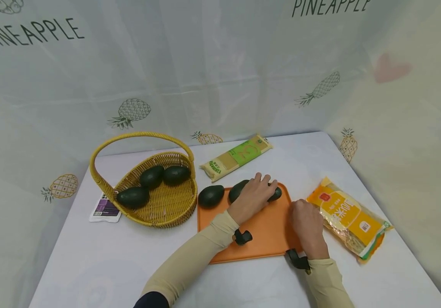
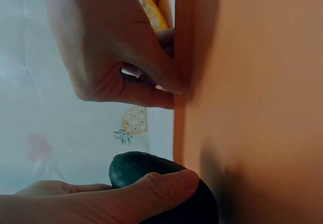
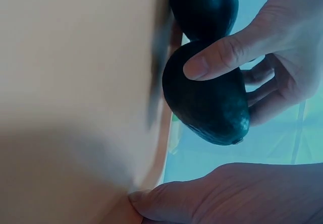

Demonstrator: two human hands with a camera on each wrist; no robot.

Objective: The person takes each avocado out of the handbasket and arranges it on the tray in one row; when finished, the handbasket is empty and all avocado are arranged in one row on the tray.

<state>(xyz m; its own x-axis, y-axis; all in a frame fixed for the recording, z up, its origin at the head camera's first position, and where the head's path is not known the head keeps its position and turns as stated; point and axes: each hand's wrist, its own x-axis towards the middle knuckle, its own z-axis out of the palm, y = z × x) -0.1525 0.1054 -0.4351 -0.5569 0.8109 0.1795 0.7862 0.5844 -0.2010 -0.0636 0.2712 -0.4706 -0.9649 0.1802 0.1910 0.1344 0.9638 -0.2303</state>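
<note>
An orange tray (image 1: 259, 235) lies on the white table. At its far right part my left hand (image 1: 254, 194) grips a dark green avocado (image 1: 275, 194), thumb on one side and fingers on the other; the right wrist view shows this avocado (image 3: 202, 103) up close. Two more avocados, one (image 1: 237, 191) on the tray's far edge and one (image 1: 210, 196) at its far left corner, are to the left of that hand. My right hand (image 1: 308, 224) pinches the tray's right rim, its thumb on the inner side, as the left wrist view shows.
Left of the tray stands a yellow wicker basket (image 1: 166, 207) with a tall handle and three avocados inside. A purple and white packet (image 1: 106, 210) lies partly under it. Behind the tray is a green and tan noodle packet (image 1: 237, 156); a yellow bag (image 1: 349, 218) lies to the right.
</note>
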